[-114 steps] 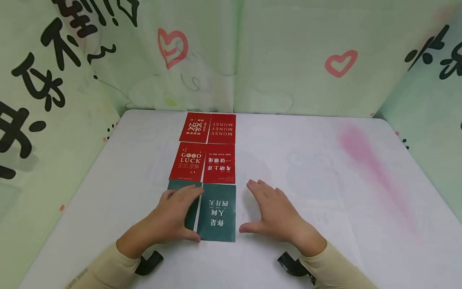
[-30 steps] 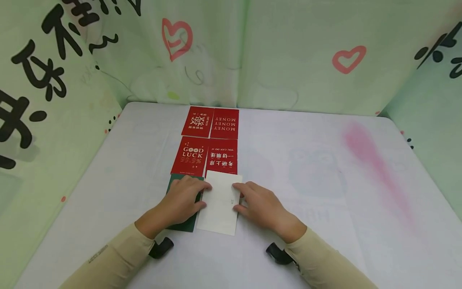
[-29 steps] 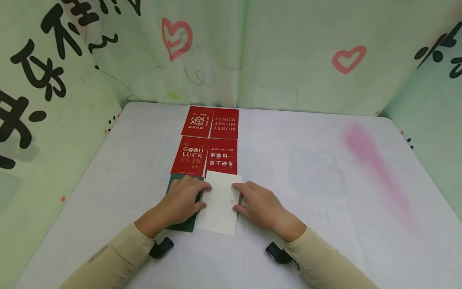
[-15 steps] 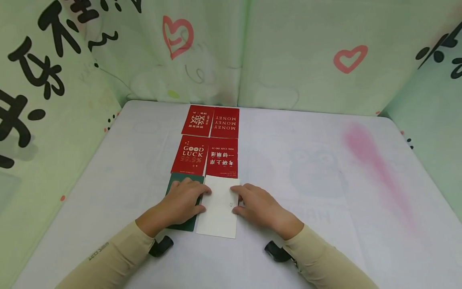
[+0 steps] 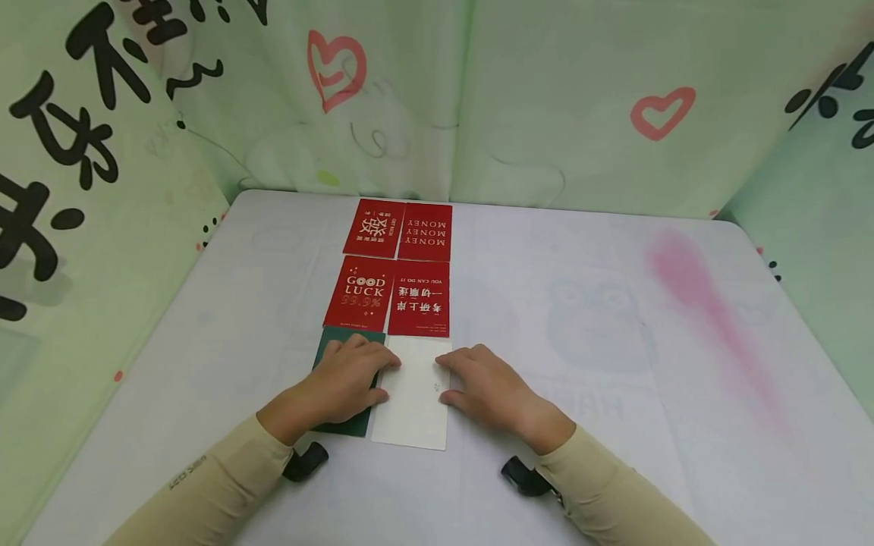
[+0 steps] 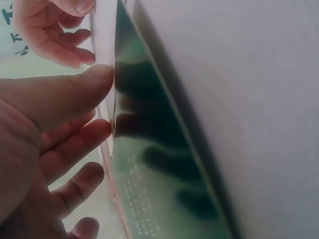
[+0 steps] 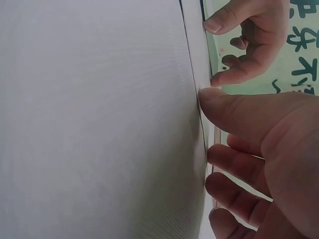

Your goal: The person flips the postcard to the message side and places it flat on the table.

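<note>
A plain white card lies lengthwise in front of the person in the head view, with a tiny mark near its right edge. Beside it on the left is a dark green card, partly hidden under the left hand. That hand rests over the green card, its thumb and forefinger tips at the white card's left edge. The right hand touches the white card's right edge with thumb and forefinger apart. In the right wrist view, the thumb and fingertips line up along a thin edge.
Just beyond lie a red GOOD LUCK card and a red card with white characters. Two more red cards, one reading MONEY, reach the back of the white table. Printed green curtains surround it.
A white face now shows where a green card with white characters lay. The hands came inward to its sides. Over the last second it slid slightly toward the person, off the red card's edge.
</note>
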### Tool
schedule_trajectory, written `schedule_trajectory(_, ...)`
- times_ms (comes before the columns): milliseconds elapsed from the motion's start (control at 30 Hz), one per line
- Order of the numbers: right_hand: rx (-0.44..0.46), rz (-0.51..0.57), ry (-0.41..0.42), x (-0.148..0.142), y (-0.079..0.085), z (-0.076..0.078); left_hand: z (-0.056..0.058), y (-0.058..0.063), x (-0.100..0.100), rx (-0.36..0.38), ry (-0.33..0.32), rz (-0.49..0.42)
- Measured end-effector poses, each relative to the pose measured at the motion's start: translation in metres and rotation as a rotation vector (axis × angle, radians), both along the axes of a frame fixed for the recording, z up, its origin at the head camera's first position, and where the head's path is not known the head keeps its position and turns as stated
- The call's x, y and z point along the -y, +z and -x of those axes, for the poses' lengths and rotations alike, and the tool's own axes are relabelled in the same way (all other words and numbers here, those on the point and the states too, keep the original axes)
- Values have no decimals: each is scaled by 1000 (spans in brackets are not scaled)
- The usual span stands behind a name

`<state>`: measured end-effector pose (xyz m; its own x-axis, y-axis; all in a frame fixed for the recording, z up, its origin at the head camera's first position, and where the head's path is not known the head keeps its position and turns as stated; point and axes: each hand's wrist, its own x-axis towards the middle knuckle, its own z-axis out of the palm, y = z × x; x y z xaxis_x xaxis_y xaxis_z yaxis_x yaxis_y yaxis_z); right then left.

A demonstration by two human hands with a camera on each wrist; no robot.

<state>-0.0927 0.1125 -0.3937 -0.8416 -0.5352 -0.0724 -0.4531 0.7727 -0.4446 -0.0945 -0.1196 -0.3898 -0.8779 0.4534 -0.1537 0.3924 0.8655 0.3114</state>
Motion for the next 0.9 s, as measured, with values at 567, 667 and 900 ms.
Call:
schedule_trajectory(567,33,55,-1,-5,17,19,14,15,5,-53,26,-114)
schedule_trajectory(667,22,4,-28,-6,25,39,32,25,6,-74,16,-103)
schedule_trajectory(900,15,-105,-59,2,28,84,76,28,-3,-7,31,-39)
